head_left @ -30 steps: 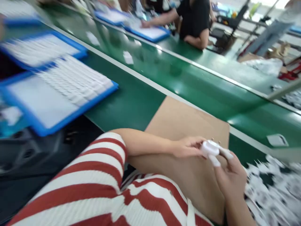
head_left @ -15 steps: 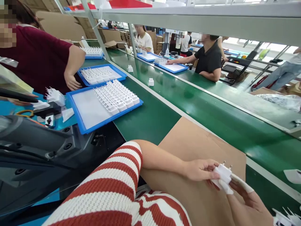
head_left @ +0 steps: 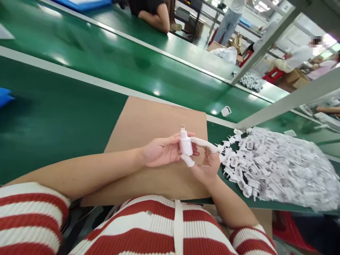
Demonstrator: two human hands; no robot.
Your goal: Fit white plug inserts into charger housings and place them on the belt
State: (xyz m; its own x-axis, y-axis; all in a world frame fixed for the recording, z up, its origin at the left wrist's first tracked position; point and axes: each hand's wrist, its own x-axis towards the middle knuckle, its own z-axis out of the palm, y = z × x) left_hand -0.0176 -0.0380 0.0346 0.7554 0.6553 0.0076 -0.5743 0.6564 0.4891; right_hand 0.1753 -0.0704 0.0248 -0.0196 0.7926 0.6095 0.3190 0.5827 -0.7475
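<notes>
A white two-pin plug adapter [head_left: 186,146] is held upright between my hands, its metal pins pointing away from me. My left hand [head_left: 164,151] grips it from the left, thumb on its side and fingers behind it. My right hand [head_left: 205,161], with white covers on the thumb and index finger, pinches it from the right. Below both hands lies a brown cardboard sheet [head_left: 159,117] on the green table. Close to the right hand is a large heap of white plug parts [head_left: 255,166], much of it under clear plastic.
A green conveyor belt [head_left: 119,60] crosses beyond the cardboard, carrying a single white plug housing [head_left: 226,111]. A grey metal post [head_left: 292,99] rises at the right. Across the belt, a co-worker's arm [head_left: 156,17] rests on the far edge. A blue tray corner [head_left: 5,96] shows at left.
My view has swung right, bringing the heap of parts into sight and taking the filled trays out. Both hands still hold the plug adapter, which now shows a different side.
</notes>
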